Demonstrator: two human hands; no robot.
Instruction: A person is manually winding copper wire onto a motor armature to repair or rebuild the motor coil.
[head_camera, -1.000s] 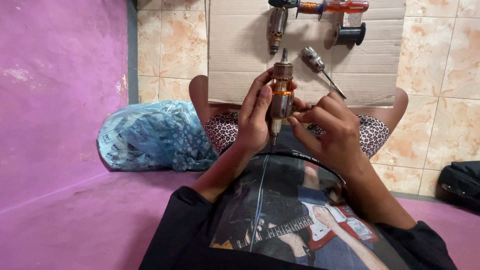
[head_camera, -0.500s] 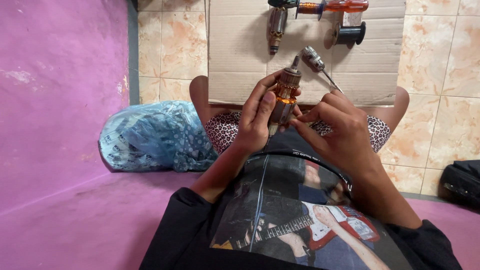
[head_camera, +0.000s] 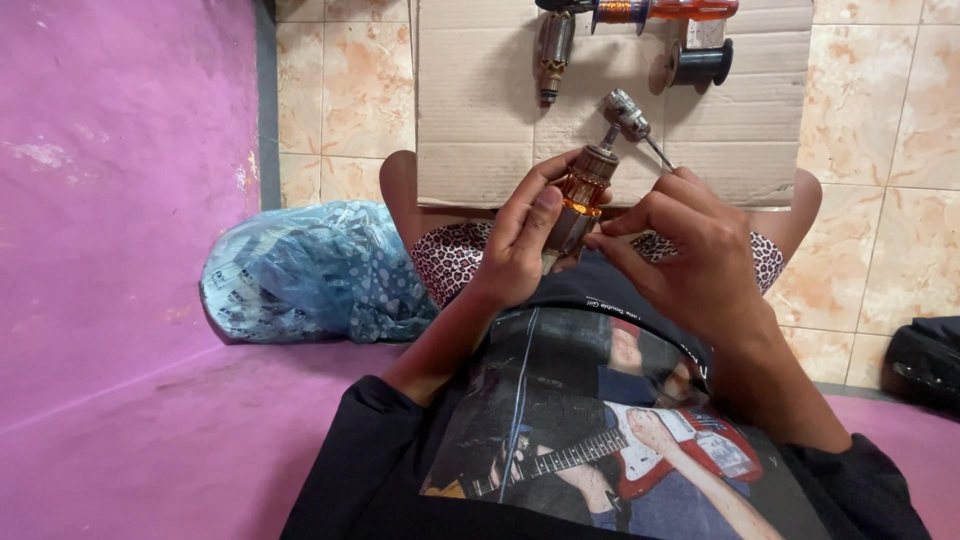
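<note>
A small motor armature (head_camera: 580, 192) with copper windings and a metal shaft is held upright and slightly tilted in front of my chest. My left hand (head_camera: 520, 245) wraps around its lower body, thumb up along the side. My right hand (head_camera: 690, 250) pinches at the armature's lower part with fingertips. Behind them lies a sheet of cardboard (head_camera: 480, 110) across my legs, with a second armature (head_camera: 553, 50), a drill chuck with a bit (head_camera: 630, 115), a black spool (head_camera: 700, 63) and an orange-handled screwdriver (head_camera: 660, 10) on it.
A blue plastic bag (head_camera: 310, 275) lies on the tiled floor at my left, against a purple wall (head_camera: 110, 180). A black bag (head_camera: 925, 360) sits at the right edge. Beige floor tiles (head_camera: 880, 200) surround the cardboard.
The armature has tilted and shifted slightly right and upward in my hands. My right hand's fingers have moved in toward its lower end.
</note>
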